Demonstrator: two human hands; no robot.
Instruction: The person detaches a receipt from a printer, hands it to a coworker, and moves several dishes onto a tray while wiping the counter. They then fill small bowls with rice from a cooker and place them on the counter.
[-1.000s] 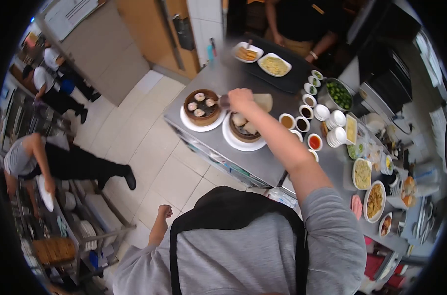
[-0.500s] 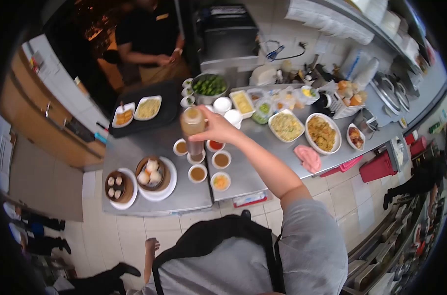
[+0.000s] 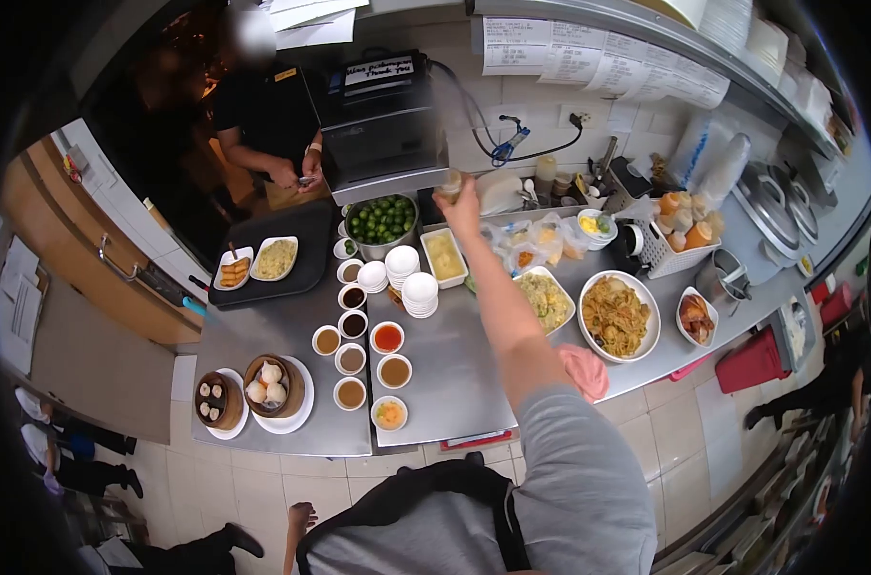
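Note:
My right hand (image 3: 462, 206) is stretched to the back of the steel counter, closed around a sauce bottle (image 3: 448, 186) that the fingers partly hide. Close by it are a white tub of pale yellow food (image 3: 444, 257) and a metal pot of green limes (image 3: 383, 222). Down at my side, my left hand (image 3: 303, 517) hangs empty, its fingers loosely apart. Small white cups stand in rows on the counter, among them a brown sauce cup (image 3: 351, 392), a red sauce cup (image 3: 389, 336) and a cup with orange bits (image 3: 389, 413). Stacked white saucers (image 3: 420, 293) stand behind them.
Bamboo steamers of dumplings (image 3: 274, 385) sit on plates at front left. A black tray (image 3: 297, 265) carries two dishes. Noodles (image 3: 619, 318), fried rice (image 3: 545, 299) and a pink cloth (image 3: 583, 372) lie to the right. A person (image 3: 268, 144) stands behind the counter.
My right hand has moved from above the sauce cups to the back of the counter, taking the sauce bottle along. The bottle was upside down over a cup before. My left hand still hangs low.

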